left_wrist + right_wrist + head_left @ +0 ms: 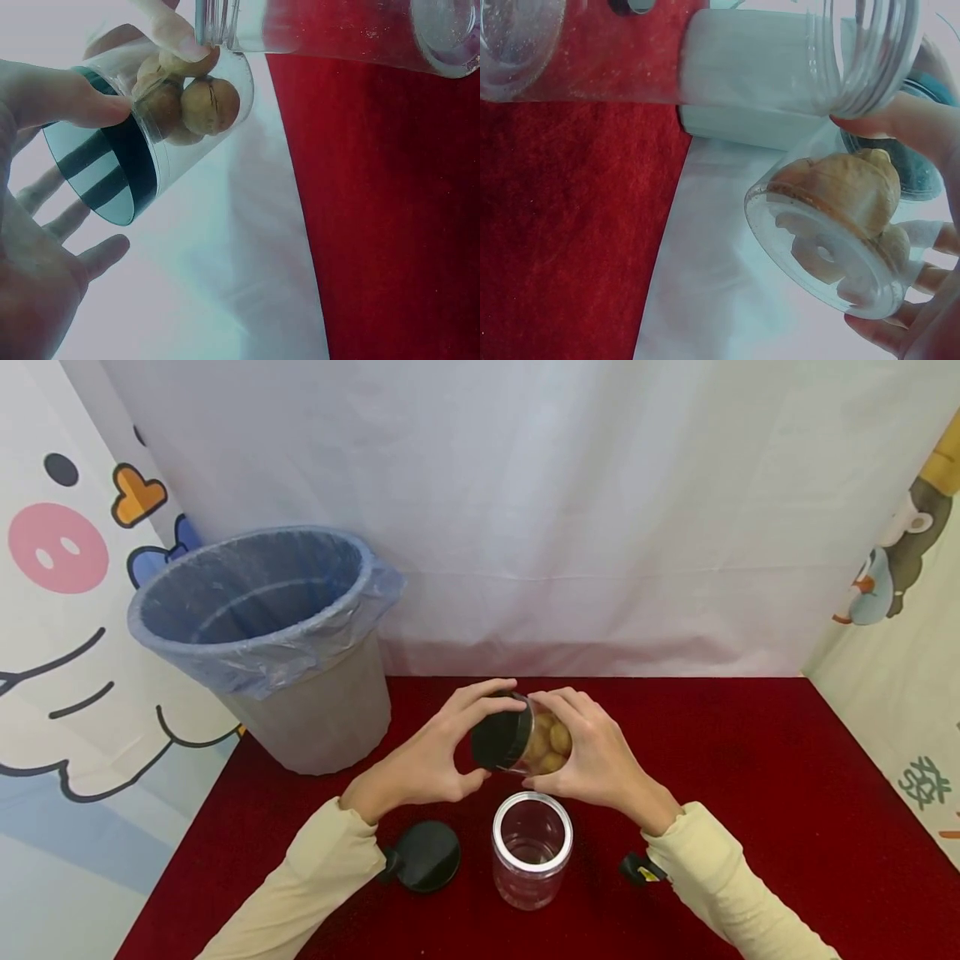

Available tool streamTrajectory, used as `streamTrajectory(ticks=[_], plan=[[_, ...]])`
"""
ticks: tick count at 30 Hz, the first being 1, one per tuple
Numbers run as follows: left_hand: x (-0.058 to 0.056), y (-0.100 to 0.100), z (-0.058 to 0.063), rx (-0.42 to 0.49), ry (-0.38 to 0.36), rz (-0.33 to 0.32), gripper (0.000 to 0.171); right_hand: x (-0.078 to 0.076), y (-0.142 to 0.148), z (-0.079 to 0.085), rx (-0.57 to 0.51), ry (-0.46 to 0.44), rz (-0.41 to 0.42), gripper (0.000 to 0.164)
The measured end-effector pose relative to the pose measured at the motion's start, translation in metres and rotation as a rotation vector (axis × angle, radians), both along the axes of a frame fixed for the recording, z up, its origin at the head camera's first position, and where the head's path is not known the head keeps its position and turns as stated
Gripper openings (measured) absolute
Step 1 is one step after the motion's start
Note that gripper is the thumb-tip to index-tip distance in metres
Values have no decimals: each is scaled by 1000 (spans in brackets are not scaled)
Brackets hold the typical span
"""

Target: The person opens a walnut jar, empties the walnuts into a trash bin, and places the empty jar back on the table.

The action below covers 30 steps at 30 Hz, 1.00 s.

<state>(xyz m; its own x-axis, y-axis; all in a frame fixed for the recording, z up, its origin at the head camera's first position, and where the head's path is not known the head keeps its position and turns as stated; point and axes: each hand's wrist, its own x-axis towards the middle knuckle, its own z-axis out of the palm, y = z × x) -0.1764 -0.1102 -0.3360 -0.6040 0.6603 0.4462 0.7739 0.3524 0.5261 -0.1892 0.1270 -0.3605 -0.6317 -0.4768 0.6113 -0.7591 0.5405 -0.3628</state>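
A clear jar of round brown nuts [551,742] with a black lid [497,735] is held up on its side above the table. My left hand [427,760] grips the lid, its thumb [97,109] pressed on the lid's side. The right hand [603,756] grips the clear body of the jar around the nuts. Below the hands, an uncovered clear jar [527,885] with a pale rim stands upright on the table. A second black lid [429,857] lies flat to its left. In the right wrist view, the nuts [840,191] sit inside the tilted jar's base end.
A grey bin [322,718] with a blue liner stands at the back left. The red tabletop [712,760] ends against a white curtain [600,527] at the back. Printed cloth panels [60,693] stand at the left and right sides.
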Motion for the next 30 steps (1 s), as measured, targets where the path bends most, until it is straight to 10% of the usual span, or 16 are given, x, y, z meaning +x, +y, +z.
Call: streamTrajectory(ticks=[22, 30], plan=[[2, -1, -4, 25, -39, 155, 85, 4, -1, 3, -1, 20, 5, 90], [0, -2, 2, -2, -20, 30, 89, 3, 0, 3, -5, 22, 6, 90]])
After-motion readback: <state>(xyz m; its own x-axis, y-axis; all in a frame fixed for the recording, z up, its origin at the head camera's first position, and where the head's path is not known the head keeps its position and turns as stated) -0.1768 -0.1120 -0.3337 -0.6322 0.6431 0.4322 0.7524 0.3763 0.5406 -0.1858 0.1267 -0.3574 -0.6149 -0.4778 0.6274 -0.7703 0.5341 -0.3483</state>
